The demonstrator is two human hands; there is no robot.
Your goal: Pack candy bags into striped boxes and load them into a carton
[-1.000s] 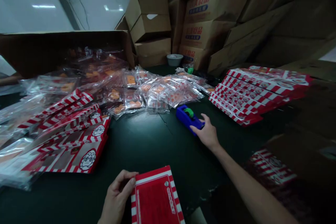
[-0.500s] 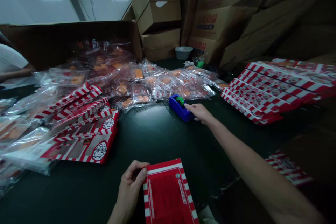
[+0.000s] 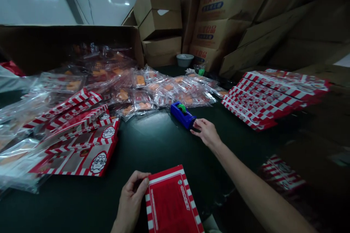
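My left hand (image 3: 132, 198) pinches the upper left edge of a flat red paper bag (image 3: 171, 198) with white-striped borders, low in the middle of the view. Farther forward, my right hand (image 3: 207, 133) is at the near end of a blue tape dispenser (image 3: 182, 115). Its thumb and fingers look apart, and any tape between them is too small to make out. A green roll of tape (image 3: 181, 108) sits in the dispenser, which stands on the dark green table (image 3: 153, 142).
Clear packets (image 3: 169, 89) of orange pieces are heaped across the back. Red-and-white striped packaging lies in a left pile (image 3: 90, 143) and a right stack (image 3: 262, 96). Cardboard boxes (image 3: 161, 25) and a grey bowl (image 3: 185, 60) stand behind.
My right hand has shifted from beside the tape roll to the dispenser's near end, and its fingers have spread. My left hand keeps hold of the bag. The whole view has shifted slightly.
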